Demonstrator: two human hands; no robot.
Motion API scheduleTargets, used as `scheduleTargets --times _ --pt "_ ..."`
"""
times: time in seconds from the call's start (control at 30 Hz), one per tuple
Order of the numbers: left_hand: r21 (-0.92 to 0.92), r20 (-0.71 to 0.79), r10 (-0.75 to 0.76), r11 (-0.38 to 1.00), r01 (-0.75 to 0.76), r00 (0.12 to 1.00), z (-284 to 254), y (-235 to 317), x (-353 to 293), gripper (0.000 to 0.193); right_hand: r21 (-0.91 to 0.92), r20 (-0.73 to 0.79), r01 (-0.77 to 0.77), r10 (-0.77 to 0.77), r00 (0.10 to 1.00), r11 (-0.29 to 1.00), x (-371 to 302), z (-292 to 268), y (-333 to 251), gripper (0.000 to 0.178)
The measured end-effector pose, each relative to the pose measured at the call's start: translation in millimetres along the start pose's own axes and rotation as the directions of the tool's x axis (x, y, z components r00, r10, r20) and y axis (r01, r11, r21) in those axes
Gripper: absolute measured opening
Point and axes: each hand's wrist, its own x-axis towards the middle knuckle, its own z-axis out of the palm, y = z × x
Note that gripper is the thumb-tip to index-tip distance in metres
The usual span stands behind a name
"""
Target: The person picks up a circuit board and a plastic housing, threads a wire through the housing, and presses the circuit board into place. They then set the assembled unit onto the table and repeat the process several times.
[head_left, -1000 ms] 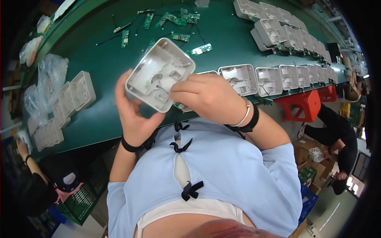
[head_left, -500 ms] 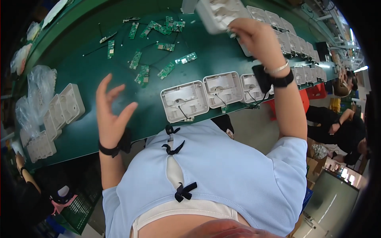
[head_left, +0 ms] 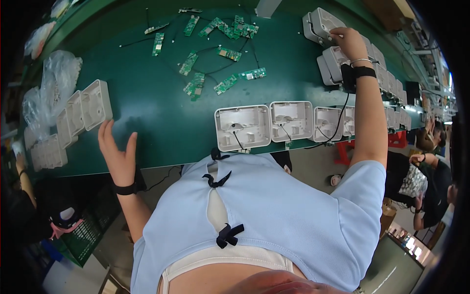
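At the far right of the green table, my right hand (head_left: 352, 44) pinches the near edge of a white plastic housing (head_left: 327, 20), which rests on another one in a stack. My left hand (head_left: 118, 159) is open, fingers spread, over the table's near edge at the left. Its fingertips are close beside a white open housing (head_left: 97, 104), the nearest of a stepped row; whether they touch it I cannot tell. Before me stand open housings (head_left: 243, 128), each with a black wire, in a row running right. Green circuit boards (head_left: 195, 84) with black wires lie scattered over the middle.
Clear plastic bags (head_left: 55, 81) lie behind the left housings. More stacked housings (head_left: 336, 63) line the right side. A green crate (head_left: 85, 240) stands on the floor at lower left. Co-workers (head_left: 433, 171) are at the right, and another person's arm (head_left: 27, 183) shows at far left.
My right hand has carried the housing to the right and set it against the stack there. My left hand has shifted left, close to the left row of housings. The whole view has shifted a little.
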Motion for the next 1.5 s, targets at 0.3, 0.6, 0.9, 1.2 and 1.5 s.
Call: scheduleTargets --times 0.3,0.6,0.9,1.2,1.5 --pt "-0.224 0.358 0.421 0.905 -0.361 0.834 30.3 81.4 58.4 0.043 -0.100 -0.139 0.091 -0.104 0.985 0.991 -13.9 -2.6 -27.2 0.020" --pt "-0.185 0.332 0.666 0.741 -0.646 0.669 95.6 116.8 94.8 0.037 0.316 0.256 -0.019 -0.066 0.964 0.949 -20.5 18.5 -207.7 0.034" --pt "-0.127 0.453 0.521 0.841 -0.527 0.723 69.6 68.7 92.3 0.029 0.290 0.472 -0.017 -0.127 0.872 0.957 7.9 73.0 -181.2 0.037" --pt "-0.007 0.352 0.507 0.842 -0.539 0.787 64.1 51.8 89.2 0.026 0.524 0.127 0.081 -0.171 0.977 0.848 -1.4 78.1 -198.3 0.026" --pt "-0.115 0.312 0.507 0.859 -0.498 0.803 39.2 85.5 95.7 0.029 0.389 0.552 0.278 -0.464 0.693 0.878 3.9 26.1 -184.9 0.020"
